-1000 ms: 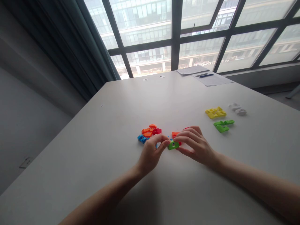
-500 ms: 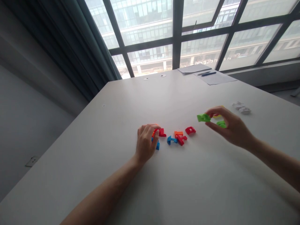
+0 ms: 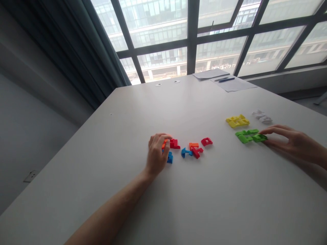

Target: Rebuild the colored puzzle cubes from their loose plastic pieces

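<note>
On the white table (image 3: 178, 204), my right hand (image 3: 291, 139) pinches a green plastic puzzle piece (image 3: 260, 137), low beside other green pieces (image 3: 244, 139). Farther left, my left hand (image 3: 157, 153) curls its fingers around an orange piece (image 3: 164, 144), mostly hidden by the hand. Red pieces (image 3: 175, 144) and blue pieces (image 3: 170, 158) lie against or beside those fingers. Between the hands are a blue piece (image 3: 187, 152), an orange piece (image 3: 193, 145) touching a red piece (image 3: 196, 152), and a separate red piece (image 3: 206, 141).
Yellow pieces (image 3: 237, 121) lie grouped behind the green ones, with white pieces (image 3: 262, 116) to their right. Paper sheets (image 3: 211, 74) and a pen (image 3: 227, 80) rest at the far edge, near the window. A dark curtain (image 3: 84, 51) hangs at left.
My right hand has moved right and down with the green piece, bringing it to the other green pieces and uncovering the yellow ones. My left hand stays nearly in place.
</note>
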The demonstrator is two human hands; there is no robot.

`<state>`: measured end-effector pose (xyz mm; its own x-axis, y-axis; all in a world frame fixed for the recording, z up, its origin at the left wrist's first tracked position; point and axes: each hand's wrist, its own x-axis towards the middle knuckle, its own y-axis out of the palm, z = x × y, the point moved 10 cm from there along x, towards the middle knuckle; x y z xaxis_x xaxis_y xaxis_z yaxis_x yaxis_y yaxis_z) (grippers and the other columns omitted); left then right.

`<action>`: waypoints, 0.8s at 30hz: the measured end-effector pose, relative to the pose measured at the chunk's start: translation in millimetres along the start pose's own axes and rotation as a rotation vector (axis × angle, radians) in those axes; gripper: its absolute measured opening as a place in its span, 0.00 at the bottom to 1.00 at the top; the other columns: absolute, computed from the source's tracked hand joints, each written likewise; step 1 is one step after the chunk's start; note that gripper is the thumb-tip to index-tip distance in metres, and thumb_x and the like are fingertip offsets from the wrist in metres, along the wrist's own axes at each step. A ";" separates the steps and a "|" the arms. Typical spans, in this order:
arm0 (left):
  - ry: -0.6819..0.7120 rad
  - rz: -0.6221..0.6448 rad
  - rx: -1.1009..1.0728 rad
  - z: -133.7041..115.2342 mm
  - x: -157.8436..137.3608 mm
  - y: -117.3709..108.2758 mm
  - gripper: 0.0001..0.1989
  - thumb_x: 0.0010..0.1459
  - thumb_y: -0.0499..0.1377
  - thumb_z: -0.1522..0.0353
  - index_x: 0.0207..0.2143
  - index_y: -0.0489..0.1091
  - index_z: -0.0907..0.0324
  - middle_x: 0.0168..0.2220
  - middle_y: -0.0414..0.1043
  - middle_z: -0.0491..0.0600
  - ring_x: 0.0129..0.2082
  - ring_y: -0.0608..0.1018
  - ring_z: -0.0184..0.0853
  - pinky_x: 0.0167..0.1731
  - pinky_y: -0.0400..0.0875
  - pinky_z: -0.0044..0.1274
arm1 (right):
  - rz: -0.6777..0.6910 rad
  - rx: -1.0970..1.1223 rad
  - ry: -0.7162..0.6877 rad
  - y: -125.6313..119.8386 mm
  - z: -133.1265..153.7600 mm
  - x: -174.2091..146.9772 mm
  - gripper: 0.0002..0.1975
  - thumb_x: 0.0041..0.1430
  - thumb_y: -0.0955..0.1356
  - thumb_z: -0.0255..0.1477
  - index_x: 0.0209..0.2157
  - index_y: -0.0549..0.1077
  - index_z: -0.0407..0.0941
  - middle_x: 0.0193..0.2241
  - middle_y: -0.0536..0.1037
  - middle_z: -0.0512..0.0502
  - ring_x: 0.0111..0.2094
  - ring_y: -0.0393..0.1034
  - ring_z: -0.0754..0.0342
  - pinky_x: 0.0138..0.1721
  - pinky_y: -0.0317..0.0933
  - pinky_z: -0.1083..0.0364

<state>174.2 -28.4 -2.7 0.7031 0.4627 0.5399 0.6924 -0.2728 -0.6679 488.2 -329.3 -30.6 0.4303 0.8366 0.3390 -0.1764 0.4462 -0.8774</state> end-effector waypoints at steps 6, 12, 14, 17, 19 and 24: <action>-0.015 -0.018 -0.036 3.1 1.0 -2.8 0.10 0.63 0.49 0.72 0.39 0.69 0.58 0.42 0.71 0.50 0.47 0.69 0.38 0.49 0.63 0.31 | -0.070 -0.054 -0.017 -3.9 10.5 -1.3 0.23 0.55 0.67 0.50 0.42 0.75 0.48 0.41 0.75 0.38 0.39 0.73 0.50 0.40 0.66 0.53; -0.016 -0.013 -0.036 1.5 0.2 -3.2 0.10 0.63 0.49 0.72 0.39 0.70 0.58 0.42 0.72 0.50 0.46 0.69 0.38 0.49 0.63 0.32 | -0.131 -0.092 -0.055 -3.1 21.0 -1.9 0.17 0.57 0.68 0.45 0.40 0.76 0.48 0.40 0.75 0.38 0.40 0.72 0.49 0.44 0.65 0.52; -0.017 -0.014 -0.038 1.7 0.0 -2.9 0.10 0.63 0.49 0.72 0.39 0.70 0.58 0.42 0.72 0.50 0.46 0.69 0.38 0.49 0.63 0.32 | -0.132 -0.102 -0.053 -1.8 21.5 -1.6 0.15 0.57 0.69 0.43 0.40 0.76 0.48 0.40 0.75 0.38 0.40 0.72 0.49 0.44 0.65 0.52; -0.019 -0.013 -0.033 2.3 0.1 -2.5 0.10 0.63 0.49 0.72 0.38 0.70 0.58 0.43 0.72 0.50 0.46 0.69 0.38 0.49 0.63 0.32 | -0.147 -0.113 -0.065 -2.6 23.6 -2.1 0.15 0.57 0.68 0.43 0.40 0.76 0.48 0.40 0.75 0.39 0.40 0.72 0.50 0.43 0.66 0.52; -0.025 -0.012 -0.028 3.0 0.1 -2.4 0.10 0.63 0.49 0.72 0.38 0.70 0.58 0.43 0.72 0.51 0.46 0.69 0.38 0.49 0.63 0.32 | -0.154 -0.112 -0.059 -3.5 23.8 -2.6 0.17 0.57 0.68 0.46 0.40 0.76 0.48 0.40 0.75 0.39 0.39 0.72 0.49 0.43 0.66 0.52; -0.027 -0.017 -0.026 3.0 0.3 -2.8 0.10 0.63 0.48 0.72 0.38 0.70 0.57 0.43 0.72 0.50 0.46 0.70 0.38 0.49 0.63 0.32 | -0.185 -0.132 -0.080 -10.0 30.2 -2.8 0.20 0.57 0.67 0.48 0.41 0.75 0.48 0.39 0.76 0.39 0.38 0.72 0.50 0.41 0.67 0.52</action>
<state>171.9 -25.0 -2.2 0.6867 0.4899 0.5371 0.7087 -0.2866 -0.6447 462.0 -326.5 -12.5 0.3722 0.7693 0.5193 0.0181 0.5533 -0.8328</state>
